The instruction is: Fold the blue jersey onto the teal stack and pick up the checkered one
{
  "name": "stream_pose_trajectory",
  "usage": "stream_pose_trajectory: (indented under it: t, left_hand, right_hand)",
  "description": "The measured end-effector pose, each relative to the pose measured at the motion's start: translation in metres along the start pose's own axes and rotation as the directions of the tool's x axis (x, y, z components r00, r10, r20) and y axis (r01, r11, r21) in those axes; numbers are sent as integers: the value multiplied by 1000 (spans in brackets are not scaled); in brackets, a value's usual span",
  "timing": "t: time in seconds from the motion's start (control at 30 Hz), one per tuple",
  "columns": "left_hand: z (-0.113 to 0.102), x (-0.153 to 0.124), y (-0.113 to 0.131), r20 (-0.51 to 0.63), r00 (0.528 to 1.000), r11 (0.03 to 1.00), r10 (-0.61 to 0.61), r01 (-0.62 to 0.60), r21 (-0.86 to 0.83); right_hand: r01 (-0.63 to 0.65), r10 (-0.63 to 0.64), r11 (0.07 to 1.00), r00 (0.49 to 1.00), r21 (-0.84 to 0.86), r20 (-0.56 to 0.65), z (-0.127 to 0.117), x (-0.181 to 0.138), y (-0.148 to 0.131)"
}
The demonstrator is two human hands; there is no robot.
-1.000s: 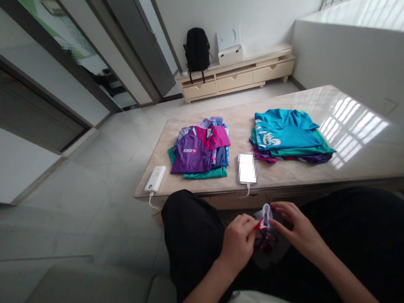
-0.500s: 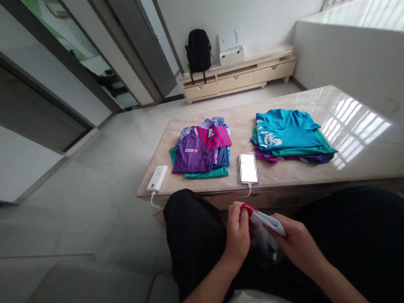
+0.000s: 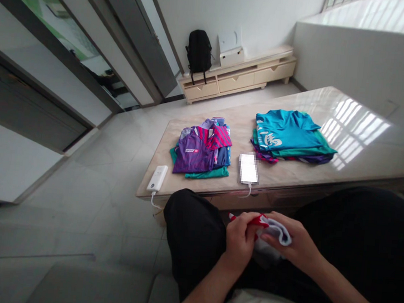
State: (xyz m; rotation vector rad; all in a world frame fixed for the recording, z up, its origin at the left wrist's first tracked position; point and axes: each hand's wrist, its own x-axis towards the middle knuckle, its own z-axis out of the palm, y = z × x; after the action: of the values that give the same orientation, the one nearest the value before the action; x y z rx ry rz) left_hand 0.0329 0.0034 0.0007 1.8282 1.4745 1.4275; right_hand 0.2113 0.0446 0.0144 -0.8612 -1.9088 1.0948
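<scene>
Over the person's lap, just below the worktop (image 3: 332,116) edge, both hands pinch a small red-and-white cloth item (image 3: 269,226), likely a sock or tiny garment; exact type can't be told. Left hand (image 3: 240,239) is closed on the red end, right hand (image 3: 294,247) is closed around the white bunched part, fingers curled. It looks soft, light & floppy, not fragile; prob. best held at the edges or hem w/ fingertips, since the middle sags. Beyond the hands, on the worktop: a white phone (image 3: 248,168) on a cable near the front edge, a purple-and-pink pile of shirts (image 3: 202,151) to its left, a teal stack of folded shirts (image 3: 288,133) to its right, a white power bank (image 3: 157,178) at the left corner. Farther back, a black backpack (image 3: 199,52) leans by a low cabinet (image 3: 240,74).
</scene>
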Motion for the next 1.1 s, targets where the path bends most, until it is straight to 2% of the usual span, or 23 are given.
stream_pose_trajectory:
  t: [0.13,0.27,0.4,0.53,0.67,0.8,0.9,1.0,1.1]
  left_hand:
    - [-4,-1,-3,58,991,990,-123,126,-55]
    - [-12,-1,-7,239,935,954,-263,289,-82]
    - [-19,-2,-9,387,893,970,-231,242,22]
    - [-19,-4,-11,383,881,960,-279,256,111]
    - [-20,-2,-13,340,877,940,-339,310,140]
    - [-29,5,-9,369,877,949,-309,307,65]
    - [-39,11,-5,386,880,959,-277,276,61]
    - [-50,16,-2,397,883,967,-250,252,48]
    - [-55,17,-1,399,878,963,-265,262,65]
  right_hand:
    - [13,-13,1000,1000,12,-6,-4,0,-1]
    - [46,-47,999,995,-21,-92,-24,-2,-9]
    - [72,-81,995,986,-67,-145,-43,-2,-16]
    - [122,-140,987,973,-105,-184,-53,-2,-21]
    - [139,-188,975,934,-174,-305,-64,-2,-30]
    - [190,-272,934,927,-302,-258,-84,-3,-34]
    - [150,-284,910,906,-388,-315,-96,-9,-28]
    - [82,-253,913,883,-400,-396,-103,-14,-19]
    - [78,-250,913,882,-399,-400,-106,-16,-15]
